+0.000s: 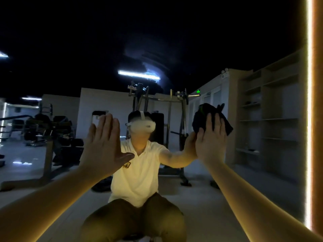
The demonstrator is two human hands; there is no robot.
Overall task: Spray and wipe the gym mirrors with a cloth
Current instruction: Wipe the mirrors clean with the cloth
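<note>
Pressing cloth (202, 116) to mirror (174, 32) under straight right hand (212, 138) fingers is risking a slip, and flat left hand (103, 144) fingers are likely smudging.

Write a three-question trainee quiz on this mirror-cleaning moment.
1. True or false: the left hand is curled into a fist.
2. What does the right hand press against the mirror? A) dark cloth B) white sponge C) squeegee
3. Fill in: the lit strip runs down the mirror's ____ edge.

Key: 1 false, its fingers are straight and flat towards the glass; 2 A; 3 right.
</note>
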